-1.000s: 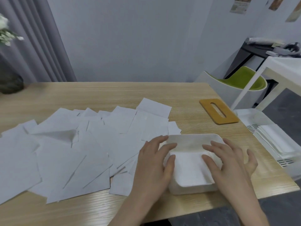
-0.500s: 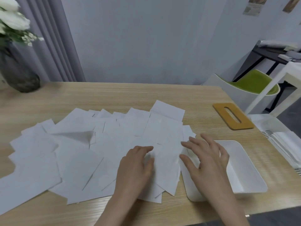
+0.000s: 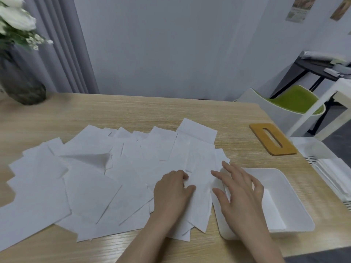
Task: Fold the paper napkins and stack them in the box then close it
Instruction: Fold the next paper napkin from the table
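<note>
Left hand [image 3: 171,188]: I see it resting on the paper napkins [image 3: 106,179], fingers curled, seemingly pinching one sheet's edge.
Right hand [image 3: 240,192]: fingers spread, hovering over the box's left rim.
Box [image 3: 296,209]: white, open, at the table's [image 3: 152,112] right edge, folded napkin [image 3: 273,215] inside.
Lid [image 3: 272,139]: wooden, slotted, lying well beyond the box.

Table [image 3: 133,114]: light wood-grain, matt. Napkins [image 3: 91,190]: thin white paper, faintly textured. Box [image 3: 296,211]: smooth white plastic; lid [image 3: 273,139] beyond it: orange-brown wood.
</note>
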Tool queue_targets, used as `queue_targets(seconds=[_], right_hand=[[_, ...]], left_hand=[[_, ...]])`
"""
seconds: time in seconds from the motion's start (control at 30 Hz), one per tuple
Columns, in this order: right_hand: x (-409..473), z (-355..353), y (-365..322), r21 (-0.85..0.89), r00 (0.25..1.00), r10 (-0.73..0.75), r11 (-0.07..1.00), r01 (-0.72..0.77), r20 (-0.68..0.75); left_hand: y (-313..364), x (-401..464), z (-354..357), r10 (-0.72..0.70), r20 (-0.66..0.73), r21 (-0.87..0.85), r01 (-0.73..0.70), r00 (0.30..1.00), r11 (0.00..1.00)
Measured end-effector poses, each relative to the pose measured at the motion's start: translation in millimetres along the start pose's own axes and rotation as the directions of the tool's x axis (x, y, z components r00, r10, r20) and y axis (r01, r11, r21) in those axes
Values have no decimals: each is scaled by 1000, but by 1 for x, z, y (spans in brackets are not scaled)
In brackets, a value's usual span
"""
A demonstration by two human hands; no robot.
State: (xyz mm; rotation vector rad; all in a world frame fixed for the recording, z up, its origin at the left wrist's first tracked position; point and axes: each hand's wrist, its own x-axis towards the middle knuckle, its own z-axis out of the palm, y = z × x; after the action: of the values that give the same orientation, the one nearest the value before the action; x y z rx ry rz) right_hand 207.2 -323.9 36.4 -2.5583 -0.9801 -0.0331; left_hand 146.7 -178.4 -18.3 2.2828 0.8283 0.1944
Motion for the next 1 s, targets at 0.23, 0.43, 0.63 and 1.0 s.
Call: queue_targets(seconds=[0.23,0.43,0.63,1.0], right_hand=[[-1,0,3,-33,1000,-6,999,5,-7],[0,-4,8,-50,1000,18,999,-19,-24],[3,-6,9,-76,999,41,996,-41,-6],[-4,18,-50,447,999,-27,895,8,38]], left_hand=[[3,0,4,-17,-35,-26,16,999,1000],[-1,-6,-4,-64,-45,-138,57,997,989],[-15,-9,-20,-124,-59,-397,91,990,913],[-46,-26,-51,-220,-28,-778,117,975,617]])
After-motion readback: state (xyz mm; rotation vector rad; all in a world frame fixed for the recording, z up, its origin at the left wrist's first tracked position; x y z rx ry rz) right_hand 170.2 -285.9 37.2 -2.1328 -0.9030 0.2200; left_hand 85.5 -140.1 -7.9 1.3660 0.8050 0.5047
